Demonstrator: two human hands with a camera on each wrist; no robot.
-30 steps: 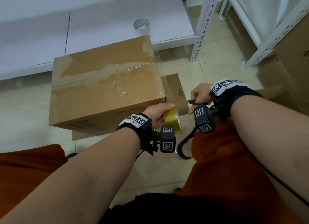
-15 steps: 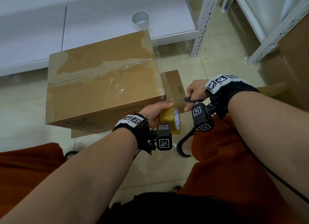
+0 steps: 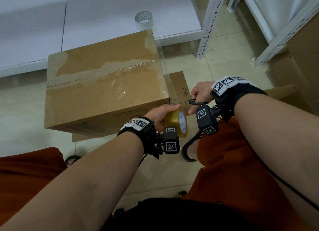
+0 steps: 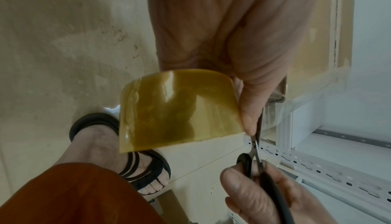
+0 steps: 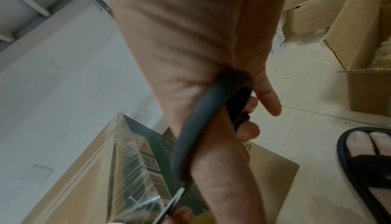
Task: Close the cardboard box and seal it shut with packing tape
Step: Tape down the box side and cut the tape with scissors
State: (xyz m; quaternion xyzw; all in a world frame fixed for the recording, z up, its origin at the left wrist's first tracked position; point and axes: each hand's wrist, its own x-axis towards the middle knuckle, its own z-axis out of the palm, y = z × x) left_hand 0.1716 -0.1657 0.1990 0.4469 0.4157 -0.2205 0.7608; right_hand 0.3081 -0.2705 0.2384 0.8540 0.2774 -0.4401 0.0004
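A closed cardboard box (image 3: pixel 103 91) sits on the floor with clear tape along its top seam and down its right side. My left hand (image 3: pixel 162 113) grips a yellowish tape roll (image 3: pixel 176 123) (image 4: pixel 177 109) at the box's near right corner. A clear tape strip (image 3: pixel 165 82) (image 5: pixel 125 169) runs taut from the roll up the box side. My right hand (image 3: pixel 200 96) (image 5: pixel 211 110) holds black-handled scissors (image 3: pixel 189 102) (image 4: pixel 256 154) (image 5: pixel 201 135). Their blades lie across the strip just above the roll, close to my left thumb.
A second clear tape roll (image 3: pixel 144 20) stands on the white shelf board (image 3: pixel 103 15) behind the box. White metal rack posts (image 3: pixel 207 23) rise at right. Flat cardboard (image 3: pixel 179 85) lies under the box, more boxes (image 5: pixel 359 60) at far right. My sandalled feet (image 3: pixel 189 151) are near.
The scissors moved left from beside the roll until their blades reached the taut tape strip. My left hand with the roll stayed at the box corner.
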